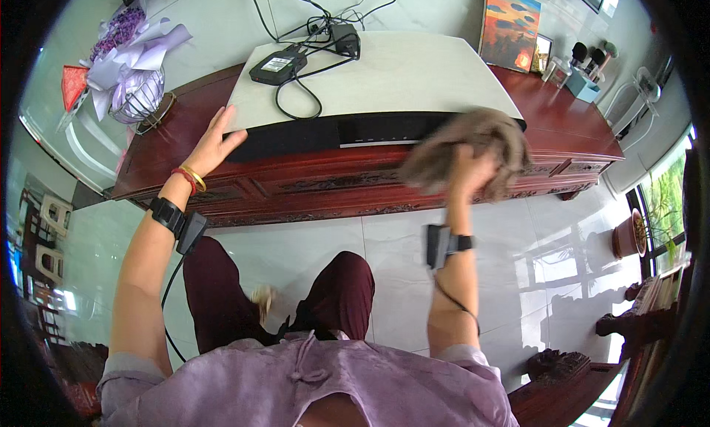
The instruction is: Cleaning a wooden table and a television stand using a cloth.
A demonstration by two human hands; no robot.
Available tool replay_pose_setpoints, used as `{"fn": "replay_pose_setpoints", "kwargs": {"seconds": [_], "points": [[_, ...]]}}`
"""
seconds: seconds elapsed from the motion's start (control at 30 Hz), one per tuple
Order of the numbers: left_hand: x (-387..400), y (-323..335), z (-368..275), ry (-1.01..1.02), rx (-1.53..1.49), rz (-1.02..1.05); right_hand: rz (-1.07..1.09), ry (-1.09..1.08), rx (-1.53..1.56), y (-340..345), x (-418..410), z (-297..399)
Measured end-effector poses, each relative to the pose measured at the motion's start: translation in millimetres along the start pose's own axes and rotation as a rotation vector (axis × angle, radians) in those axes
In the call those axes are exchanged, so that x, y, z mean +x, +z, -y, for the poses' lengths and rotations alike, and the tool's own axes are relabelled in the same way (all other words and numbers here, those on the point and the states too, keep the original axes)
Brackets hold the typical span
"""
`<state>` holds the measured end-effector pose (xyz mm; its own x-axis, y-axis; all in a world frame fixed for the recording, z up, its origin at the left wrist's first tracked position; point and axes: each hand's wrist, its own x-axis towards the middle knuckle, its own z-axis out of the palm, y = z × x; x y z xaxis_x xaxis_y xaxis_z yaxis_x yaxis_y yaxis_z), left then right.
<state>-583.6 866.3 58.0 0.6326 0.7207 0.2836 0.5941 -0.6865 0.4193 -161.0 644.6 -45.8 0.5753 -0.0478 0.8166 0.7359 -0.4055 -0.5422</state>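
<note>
A brown cloth [471, 150], somewhat blurred, is bunched in my right hand [476, 171] at the right end of a black soundbar-like front panel [288, 138]. My left hand [219, 138] holds nothing; its fingers are spread by the left front corner of a cream-coloured board or top surface [399, 77]. On that surface lie a black flat box with a label [278, 65], a black power adapter [345, 40] and tangled black cables [299, 113]. Beneath stands a carved dark red wooden cabinet [333, 188].
Purple flowers in a wire basket [137, 102] stand at the cabinet's left. At its right are a sunset painting [509, 28], a small framed picture [541, 52], glass bottles [556, 72] and a blue brush holder [582, 86]. A carved wooden armrest [566, 385] is at lower right.
</note>
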Motion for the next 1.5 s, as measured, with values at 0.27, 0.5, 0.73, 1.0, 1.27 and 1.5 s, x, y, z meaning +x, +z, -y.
{"fn": "replay_pose_setpoints", "kwargs": {"seconds": [0.27, 0.5, 0.73, 1.0, 1.27, 1.5], "points": [[0.6, 22.5, -29.1, 0.266, 0.034, -0.421, 0.335, 0.302, -0.120, 4.4, 48.8, -159.3], [12.0, 41.4, -43.0, 0.268, -0.080, -0.411, 0.482, 0.534, 0.019, 0.6, 15.6, -149.7], [-4.6, 24.9, -27.5, 0.228, -0.045, -0.414, 0.812, 0.041, 0.094, -47.3, -116.8, 181.4], [-21.6, 43.3, -9.1, 0.131, -0.488, -0.445, 0.968, 0.057, 0.224, -52.7, -116.5, 205.3], [-21.1, 34.2, 3.6, -0.161, -1.133, -0.069, 1.007, 0.153, 0.244, -45.4, -125.0, 214.4], [-10.8, 12.6, 6.5, -0.204, -1.301, 0.083, 0.961, 0.150, 0.255, -47.1, -127.2, 218.7]]}}
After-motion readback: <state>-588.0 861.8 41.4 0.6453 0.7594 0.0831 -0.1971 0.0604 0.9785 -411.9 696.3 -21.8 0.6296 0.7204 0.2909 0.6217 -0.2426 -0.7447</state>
